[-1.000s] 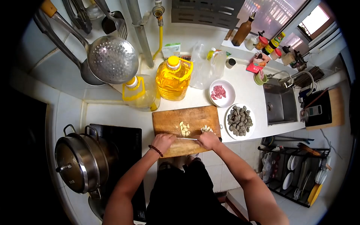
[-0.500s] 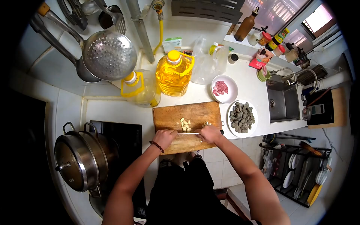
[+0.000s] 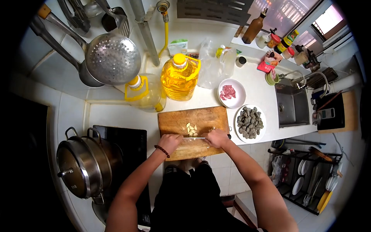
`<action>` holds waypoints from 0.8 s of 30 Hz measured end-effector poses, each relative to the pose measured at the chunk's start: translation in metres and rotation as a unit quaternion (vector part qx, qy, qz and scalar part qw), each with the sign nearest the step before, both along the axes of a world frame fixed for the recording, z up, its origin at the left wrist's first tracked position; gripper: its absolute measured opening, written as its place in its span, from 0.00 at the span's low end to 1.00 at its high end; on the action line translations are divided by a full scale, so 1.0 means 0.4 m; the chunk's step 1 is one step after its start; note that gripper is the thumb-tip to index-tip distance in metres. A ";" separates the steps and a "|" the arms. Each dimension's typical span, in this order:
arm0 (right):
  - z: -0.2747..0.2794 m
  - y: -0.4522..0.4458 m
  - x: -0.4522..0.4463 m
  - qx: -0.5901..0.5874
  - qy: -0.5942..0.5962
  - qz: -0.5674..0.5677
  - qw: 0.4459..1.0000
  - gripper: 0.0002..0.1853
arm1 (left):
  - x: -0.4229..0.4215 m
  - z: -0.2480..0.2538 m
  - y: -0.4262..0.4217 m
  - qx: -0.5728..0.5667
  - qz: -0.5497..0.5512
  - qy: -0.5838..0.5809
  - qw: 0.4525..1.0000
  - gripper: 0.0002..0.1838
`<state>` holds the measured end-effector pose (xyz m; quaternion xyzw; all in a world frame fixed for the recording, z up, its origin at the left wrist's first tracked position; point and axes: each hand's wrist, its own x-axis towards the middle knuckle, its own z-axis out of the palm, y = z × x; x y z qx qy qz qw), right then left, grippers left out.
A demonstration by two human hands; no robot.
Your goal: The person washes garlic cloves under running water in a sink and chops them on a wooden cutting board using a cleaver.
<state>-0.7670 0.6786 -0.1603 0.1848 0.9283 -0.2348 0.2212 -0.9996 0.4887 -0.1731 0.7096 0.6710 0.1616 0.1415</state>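
A knife (image 3: 194, 137) lies across the wooden cutting board (image 3: 172, 120), its blade seen nearly edge-on. My right hand (image 3: 216, 138) is wrapped round its handle, whose dark end shows past the hand. At the blade's other end my left hand (image 3: 171, 142), with a beaded bracelet on the wrist, is closed against the tip. Peeled garlic cloves (image 3: 190, 129) lie in a small group just beyond the blade. Small pale bits show on the near side of the blade and beside my right hand. My fingertips are partly hidden.
Behind the board stand an oil jug (image 3: 180, 77) and a nearly clear jug (image 3: 145, 92). To the right are a bowl of cut meat (image 3: 228, 92) and a plate of grey shellfish (image 3: 250, 122). A steamer pot (image 3: 83, 166) sits left, a sink (image 3: 293, 108) far right.
Both hands stay at the knife in nearly the same place. Some garlic cloves by the blade have shifted slightly, and pale bits show more clearly on its near side.
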 end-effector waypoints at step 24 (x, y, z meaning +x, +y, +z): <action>-0.032 0.032 -0.022 0.020 -0.014 0.029 0.999 0.14 | -0.019 -0.032 0.019 -0.022 -0.007 -0.001 1.000 0.15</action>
